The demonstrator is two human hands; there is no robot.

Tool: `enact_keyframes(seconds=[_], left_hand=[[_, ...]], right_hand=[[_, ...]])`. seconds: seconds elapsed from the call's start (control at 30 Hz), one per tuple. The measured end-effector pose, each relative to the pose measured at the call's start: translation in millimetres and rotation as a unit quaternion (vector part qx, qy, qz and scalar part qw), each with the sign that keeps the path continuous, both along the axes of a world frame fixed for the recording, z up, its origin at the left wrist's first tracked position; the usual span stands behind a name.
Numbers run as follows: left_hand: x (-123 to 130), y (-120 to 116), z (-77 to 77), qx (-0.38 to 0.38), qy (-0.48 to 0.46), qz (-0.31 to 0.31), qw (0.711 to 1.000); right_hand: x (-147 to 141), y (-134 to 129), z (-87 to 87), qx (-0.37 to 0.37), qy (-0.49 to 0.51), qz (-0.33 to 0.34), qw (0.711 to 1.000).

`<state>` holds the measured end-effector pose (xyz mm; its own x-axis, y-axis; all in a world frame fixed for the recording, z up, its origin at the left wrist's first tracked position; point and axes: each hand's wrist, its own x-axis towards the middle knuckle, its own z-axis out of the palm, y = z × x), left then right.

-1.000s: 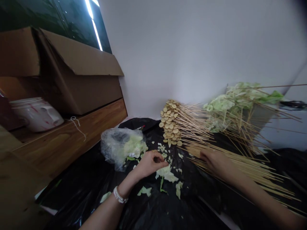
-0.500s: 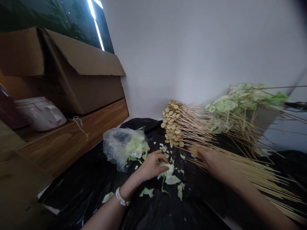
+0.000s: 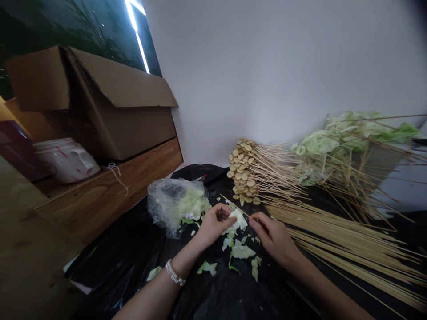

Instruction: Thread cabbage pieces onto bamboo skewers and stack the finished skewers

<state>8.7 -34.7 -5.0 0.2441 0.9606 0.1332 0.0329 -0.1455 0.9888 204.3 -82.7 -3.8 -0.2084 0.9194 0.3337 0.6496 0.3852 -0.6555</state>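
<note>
Pale grey and plain: saw a wall (image 3: 267,66) well beyond the fingers (image 3: 222,207). Next in size, noted black plastic sheeting (image 3: 203,304) spread beneath them, then a cardboard box (image 3: 140,129) far to their left. Made out loose sticks (image 3: 347,235) fanned out just right of the right fingers, skewered pale slices (image 3: 243,173) beyond both hands, and a clear bag (image 3: 162,206) of leafy greens (image 3: 193,202) near the left fingertips. Found the left hand (image 3: 211,226) with thumb and fingers nearly together, pinching a pale leaf piece (image 3: 238,222) at the tips; found the right hand (image 3: 273,235) with thumb and forefinger closed around a thin stick (image 3: 235,206), slanted across the leaf's far side. Could not tell whether pierced or merely overlapped. Judged tearing possible, from pushing too near a thin edge. Judged slipping possible too, from a loose pinch. Feared, smallest of all, a pricked left fingertip, from a point aimed close past it.
</note>
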Motion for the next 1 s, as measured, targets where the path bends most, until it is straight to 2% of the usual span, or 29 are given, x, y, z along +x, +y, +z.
enact_keyframes(seconds=[0.13,0.2,0.3,0.47,0.7,0.77,0.83,1.0], left_hand=[[5.0,-2.4,-6.4,-0.001,-0.024,-0.028,0.999],[5.8,-4.5,-6.7,-0.020,-0.040,-0.056,0.997],[4.9,-7.9,-3.0,-0.055,-0.057,-0.103,0.992],[0.8,-11.1,5.8,-0.113,-0.081,-0.148,0.979],[-0.2,-11.3,5.7,-0.106,-0.078,-0.188,0.973],[0.7,-10.1,2.9,-0.096,-0.079,-0.179,0.976],[1.0,-7.7,0.4,-0.085,-0.081,-0.144,0.983],[-4.5,2.4,0.0,-0.084,-0.108,0.009,0.991]], right_hand=[[-3.5,-2.8,0.5,-0.030,-0.024,-0.023,0.999],[-3.1,-1.0,0.1,-0.030,-0.030,-0.012,0.999],[0.7,2.8,-0.9,-0.027,-0.028,0.017,0.999],[6.0,6.1,-2.1,-0.021,-0.025,0.034,0.999],[5.7,5.7,-4.4,-0.017,-0.002,0.019,1.000],[5.8,5.6,-4.1,-0.013,-0.003,0.013,1.000],[6.6,5.5,-3.8,-0.008,0.000,0.006,1.000],[11.0,4.8,-4.1,0.015,-0.007,-0.040,0.999]])
